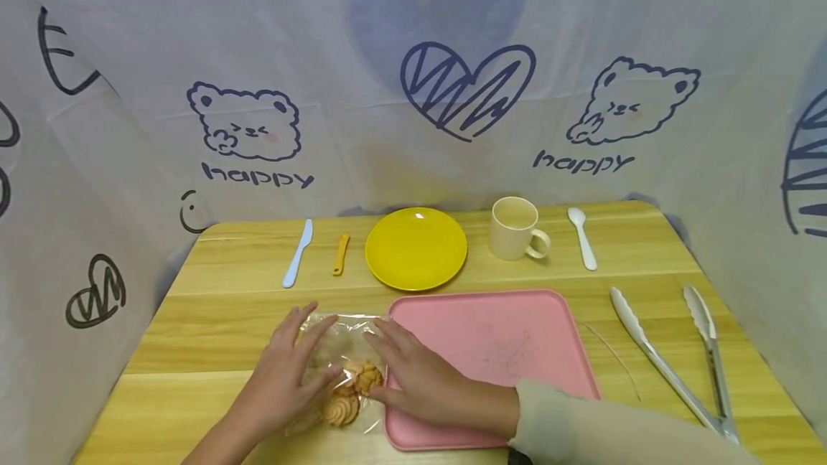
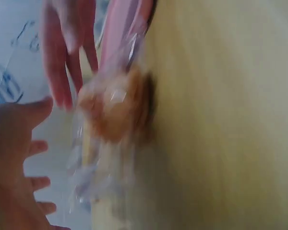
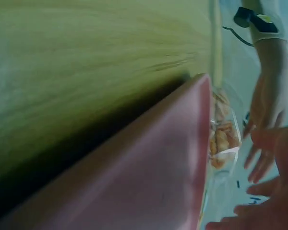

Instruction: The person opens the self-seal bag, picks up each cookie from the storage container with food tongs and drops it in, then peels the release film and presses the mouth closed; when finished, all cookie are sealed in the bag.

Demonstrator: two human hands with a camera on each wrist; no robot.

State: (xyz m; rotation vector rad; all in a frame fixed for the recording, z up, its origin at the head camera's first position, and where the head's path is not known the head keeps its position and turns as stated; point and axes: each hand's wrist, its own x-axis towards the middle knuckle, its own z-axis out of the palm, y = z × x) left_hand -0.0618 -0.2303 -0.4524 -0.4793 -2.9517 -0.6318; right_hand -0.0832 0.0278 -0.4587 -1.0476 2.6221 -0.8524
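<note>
A clear plastic bag (image 1: 352, 332) with several cookies (image 1: 340, 410) inside lies on the table at the tray's left edge. Over the bag's left side hovers my left hand (image 1: 284, 372), fingers spread. My right hand (image 1: 420, 379) reaches across the pink tray (image 1: 491, 350) to the bag's right side, its fingers loosely extended. In the left wrist view, a gap shows between my left hand (image 2: 14, 163) and the bagged cookies (image 2: 115, 110). Neither hand grips anything. The right wrist view shows both hands above the bag.
Along the back stand a light blue knife (image 1: 298, 253), a small orange handle-like piece (image 1: 341, 255), a yellow plate (image 1: 416, 250), a cream mug (image 1: 513, 229) and a white spoon (image 1: 583, 239). Metal tongs (image 1: 675, 372) lie spread at right, near a thin string (image 1: 614, 351).
</note>
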